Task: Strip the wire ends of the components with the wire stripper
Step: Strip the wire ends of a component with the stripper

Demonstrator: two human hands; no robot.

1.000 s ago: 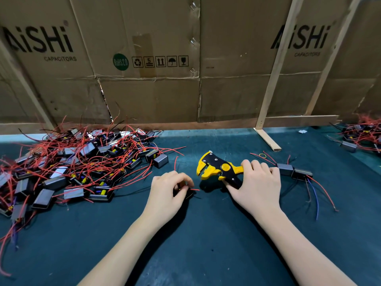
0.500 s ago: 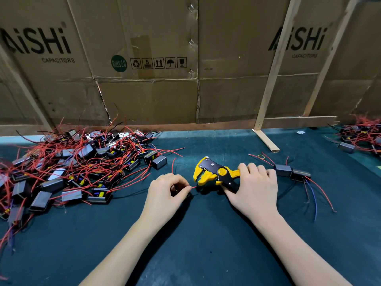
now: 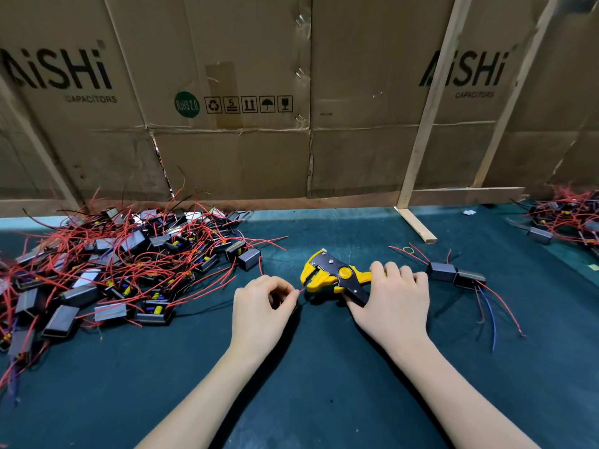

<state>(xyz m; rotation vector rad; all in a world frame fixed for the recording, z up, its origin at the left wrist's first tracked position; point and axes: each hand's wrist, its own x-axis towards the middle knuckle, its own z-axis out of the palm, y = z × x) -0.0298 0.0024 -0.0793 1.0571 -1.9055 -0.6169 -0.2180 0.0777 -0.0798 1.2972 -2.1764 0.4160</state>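
Observation:
My right hand (image 3: 392,303) grips the handles of a yellow and black wire stripper (image 3: 330,275), whose open jaws point left, low over the green mat. My left hand (image 3: 262,303) has its fingers curled and pinches a thin red wire (image 3: 300,290) between thumb and forefinger. The wire's tip sticks out toward the stripper's jaws, just short of them. The component that the wire belongs to is hidden under my left hand.
A big heap of black components with red wires (image 3: 107,270) covers the mat's left side. Two components (image 3: 457,275) with red and blue wires lie right of my right hand. Another heap (image 3: 567,222) sits far right. A cardboard wall (image 3: 291,108) and wooden slats (image 3: 416,225) close the back.
The stripper and my right hand have shifted left toward my left hand. The red wire tip now pokes out from my left fingers, close to the jaws.

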